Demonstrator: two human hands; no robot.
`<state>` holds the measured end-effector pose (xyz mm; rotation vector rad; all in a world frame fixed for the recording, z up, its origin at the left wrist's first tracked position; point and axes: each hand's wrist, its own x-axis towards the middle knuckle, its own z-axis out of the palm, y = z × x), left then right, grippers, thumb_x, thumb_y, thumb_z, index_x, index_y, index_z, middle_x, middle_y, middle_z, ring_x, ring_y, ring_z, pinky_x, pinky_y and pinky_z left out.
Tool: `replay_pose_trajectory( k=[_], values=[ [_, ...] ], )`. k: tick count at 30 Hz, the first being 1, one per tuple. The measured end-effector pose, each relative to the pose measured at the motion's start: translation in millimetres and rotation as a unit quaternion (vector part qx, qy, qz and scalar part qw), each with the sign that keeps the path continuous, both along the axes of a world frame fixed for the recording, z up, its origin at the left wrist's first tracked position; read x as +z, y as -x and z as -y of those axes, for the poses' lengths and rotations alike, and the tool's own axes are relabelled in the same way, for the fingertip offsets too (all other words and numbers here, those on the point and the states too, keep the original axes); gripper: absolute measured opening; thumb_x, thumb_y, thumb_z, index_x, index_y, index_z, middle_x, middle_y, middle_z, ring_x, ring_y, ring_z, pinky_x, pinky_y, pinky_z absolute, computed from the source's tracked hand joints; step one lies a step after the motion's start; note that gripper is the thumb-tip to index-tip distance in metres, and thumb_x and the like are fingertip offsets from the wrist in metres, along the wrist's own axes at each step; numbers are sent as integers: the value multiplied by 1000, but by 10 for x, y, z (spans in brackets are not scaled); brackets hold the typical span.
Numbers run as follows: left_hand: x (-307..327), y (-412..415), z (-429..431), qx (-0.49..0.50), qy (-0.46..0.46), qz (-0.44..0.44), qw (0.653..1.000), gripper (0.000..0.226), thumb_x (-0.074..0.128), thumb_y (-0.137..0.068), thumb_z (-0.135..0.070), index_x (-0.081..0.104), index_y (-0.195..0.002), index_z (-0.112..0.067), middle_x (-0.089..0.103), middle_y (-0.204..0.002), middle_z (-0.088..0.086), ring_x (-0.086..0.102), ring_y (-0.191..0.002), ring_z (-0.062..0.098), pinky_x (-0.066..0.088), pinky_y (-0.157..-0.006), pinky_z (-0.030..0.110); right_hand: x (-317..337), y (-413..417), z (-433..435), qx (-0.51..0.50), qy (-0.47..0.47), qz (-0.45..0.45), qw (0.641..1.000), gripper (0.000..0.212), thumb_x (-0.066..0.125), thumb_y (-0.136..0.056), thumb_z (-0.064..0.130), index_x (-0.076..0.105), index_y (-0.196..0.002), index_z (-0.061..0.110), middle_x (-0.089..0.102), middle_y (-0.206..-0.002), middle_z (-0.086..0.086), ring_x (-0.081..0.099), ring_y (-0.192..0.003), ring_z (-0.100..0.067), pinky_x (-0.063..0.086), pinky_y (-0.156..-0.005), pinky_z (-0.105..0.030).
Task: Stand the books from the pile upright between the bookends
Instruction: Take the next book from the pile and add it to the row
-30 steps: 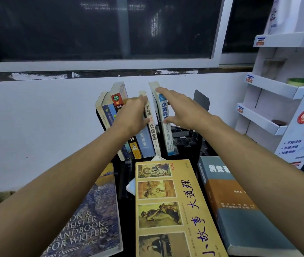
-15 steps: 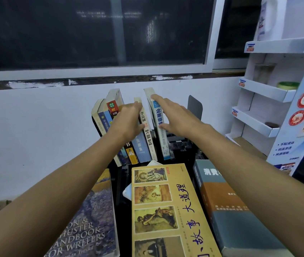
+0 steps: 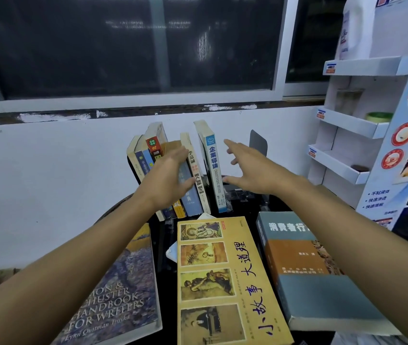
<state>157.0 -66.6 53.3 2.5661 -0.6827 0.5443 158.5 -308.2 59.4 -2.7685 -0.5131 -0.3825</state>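
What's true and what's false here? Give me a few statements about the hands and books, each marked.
1. The left hand rests against the upright books. True.
2. The right hand grips the blue-spined book. False: its fingers are spread open and hold nothing.
3. The yellow book lies flat in front of the row. True.
4. The right bookend presses against the blue-spined book. False: a clear gap separates them.

The left hand (image 3: 166, 181) covers spines of the upright books (image 3: 196, 170).
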Motion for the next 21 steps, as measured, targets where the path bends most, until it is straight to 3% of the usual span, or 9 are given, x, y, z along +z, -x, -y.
replay_pose_trajectory(
  k=[6,11,14,15,16,17,21],
  values=[
    [-209,287,-124,6,-14,-69,998,73,68,-94,-45,42,-154,-12,45,-157,6,43,-144,23,36,-115,34,-127,328,142,-6,38,-28,999,71,66,-93,48,42,-150,14,51,-143,-5,50,-127,-21,43,-103,-34],
    [-381,474,-214,0,-31,-155,987,75,71,-91,-46,46,-151,-8,56,-148,6,57,-132,18,50,-106,33,-275,594,201,-13,52,-61,997,54,65,-94,47,59,-132,8,62,-126,-6,58,-110,-20,50,-95,-38],
    [-474,538,-281,7,-66,-197,978,64,68,-90,-53,61,-130,-3,69,-122,13,65,-117,23,54,-100,38,-424,675,277,-18,59,-74,995,58,62,-94,53,58,-135,13,59,-131,1,54,-117,-16,49,-99,-35],
    [-498,547,-304,10,-81,-201,976,63,65,-87,-60,64,-119,-5,52,-135,20,67,-105,24,54,-98,42,-477,693,302,-17,65,-80,995,60,60,-94,55,57,-138,16,57,-133,3,51,-121,-15,46,-101,-35],
    [-518,553,-328,12,-94,-207,974,61,63,-85,-64,65,-111,-10,45,-96,-12,66,-97,22,54,-97,44,-527,699,323,-16,70,-86,994,60,59,-93,58,57,-138,19,57,-133,4,49,-124,-14,45,-103,-35],
    [-542,554,-346,9,-99,-210,973,60,65,-85,-63,67,-114,-10,67,-99,5,65,-95,20,56,-96,45,-576,705,341,-18,75,-95,993,59,59,-93,60,58,-136,20,58,-131,5,48,-124,-14,43,-104,-36],
    [-581,570,-368,-1,-123,-200,972,54,68,-90,-54,68,-128,-16,74,-114,0,68,-102,17,57,-88,40,-715,714,376,-34,86,-119,989,53,54,-89,70,63,-124,31,60,-120,8,44,-120,-15,36,-102,-43]
  ],
)
